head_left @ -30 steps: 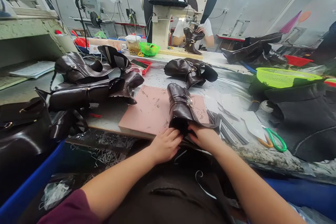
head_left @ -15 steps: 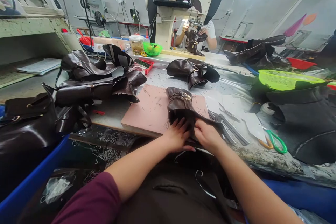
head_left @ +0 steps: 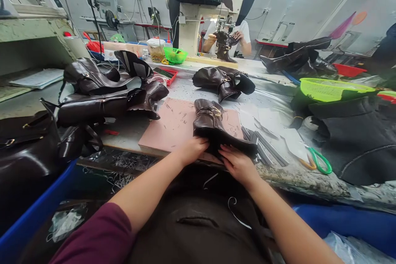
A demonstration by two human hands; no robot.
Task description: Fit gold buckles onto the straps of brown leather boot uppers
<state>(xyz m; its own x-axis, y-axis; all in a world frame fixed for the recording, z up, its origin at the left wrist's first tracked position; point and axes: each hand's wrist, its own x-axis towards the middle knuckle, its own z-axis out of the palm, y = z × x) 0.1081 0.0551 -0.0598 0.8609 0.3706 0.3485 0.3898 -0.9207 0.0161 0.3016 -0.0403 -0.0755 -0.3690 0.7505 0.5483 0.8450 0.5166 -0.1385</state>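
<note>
A dark brown leather boot upper (head_left: 208, 120) with gold-buckled straps lies at the near edge of a pink board (head_left: 167, 121), its dark opening facing me. My left hand (head_left: 194, 148) is closed on the left side of that opening; its fingertips are partly hidden. At the right side, my right hand (head_left: 239, 165) grips the lower edge, with fingers bent at the opening and the thumb out of sight. Behind the board rests another dark brown upper (head_left: 213, 79) with a buckle.
More brown uppers (head_left: 102, 105) are piled on the left. Right of the board lie grey strips (head_left: 267, 148) and green-handled scissors (head_left: 323, 163). A lime basket (head_left: 334, 90) stands behind a dark boot piece (head_left: 355, 140). Across the table, a person's hands (head_left: 236, 36) work at a sewing machine (head_left: 193, 16).
My left hand has moved from inside the opening to its left edge. My right hand has shifted slightly lower, its fingers now at the opening. The view has shifted slightly.
</note>
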